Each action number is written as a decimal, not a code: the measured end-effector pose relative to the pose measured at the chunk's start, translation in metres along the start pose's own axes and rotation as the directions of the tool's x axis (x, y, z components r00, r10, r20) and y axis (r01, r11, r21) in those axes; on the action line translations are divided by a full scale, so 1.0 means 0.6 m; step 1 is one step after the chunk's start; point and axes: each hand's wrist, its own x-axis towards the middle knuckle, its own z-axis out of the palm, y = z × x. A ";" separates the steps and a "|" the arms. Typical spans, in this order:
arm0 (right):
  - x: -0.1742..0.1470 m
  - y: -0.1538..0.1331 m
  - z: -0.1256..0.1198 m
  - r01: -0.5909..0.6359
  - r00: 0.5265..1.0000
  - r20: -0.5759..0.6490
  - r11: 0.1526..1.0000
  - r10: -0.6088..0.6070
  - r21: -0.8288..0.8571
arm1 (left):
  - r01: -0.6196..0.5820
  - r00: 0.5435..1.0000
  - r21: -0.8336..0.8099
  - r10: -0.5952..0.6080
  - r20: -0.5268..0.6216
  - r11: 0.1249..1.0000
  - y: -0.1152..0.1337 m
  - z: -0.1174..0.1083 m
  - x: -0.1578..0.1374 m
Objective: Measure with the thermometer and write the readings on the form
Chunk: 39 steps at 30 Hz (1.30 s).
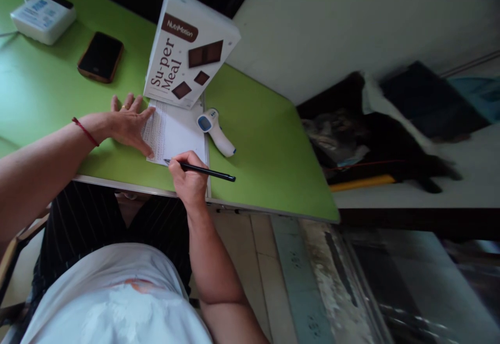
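Note:
My right hand (190, 178) is closed around a black pen (211, 171), its tip at the lower part of a sheet of paper (182, 130). Small rows of writing fill the sheet's left side, while its right side looks white. With fingers spread, my left hand (130, 123) lies flat at the paper's left edge, partly on the green table. A white box labelled "Su-per Meal" (187, 47) stands upright at the top of the sheet and hides its far end. Just right of the paper lies a white handheld infrared thermometer (217, 132).
On the green table (265, 140), a dark phone (100, 56) lies left of the box. A white device with a cable (44, 16) sits at the far left. Dark bags and cloth (363, 130) rest on a pale ledge at right, beyond the table's edge.

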 end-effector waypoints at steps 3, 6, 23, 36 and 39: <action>0.000 -0.001 -0.001 -0.008 1.000 0.014 1.000 0.008 -0.004 | 0.000 1.000 0.007 0.000 0.008 1.000 0.001 -0.001 -0.002; 0.000 -0.002 -0.002 0.004 1.000 0.019 1.000 -0.004 -0.005 | -0.003 1.000 0.012 0.003 0.009 1.000 0.001 -0.003 -0.004; 0.000 0.003 -0.001 -0.004 1.000 0.019 1.000 0.004 0.006 | -0.038 0.999 -0.061 0.035 -0.040 0.997 -0.007 0.004 -0.002; -0.006 0.003 -0.002 0.029 0.999 -0.043 0.999 -0.028 0.019 | -0.006 1.000 -0.002 0.006 0.009 1.000 0.009 -0.010 -0.010; 0.007 -0.004 -0.018 0.119 0.988 -0.100 0.992 -0.122 -0.035 | -0.001 1.000 -0.003 0.001 0.020 1.000 0.009 -0.011 -0.012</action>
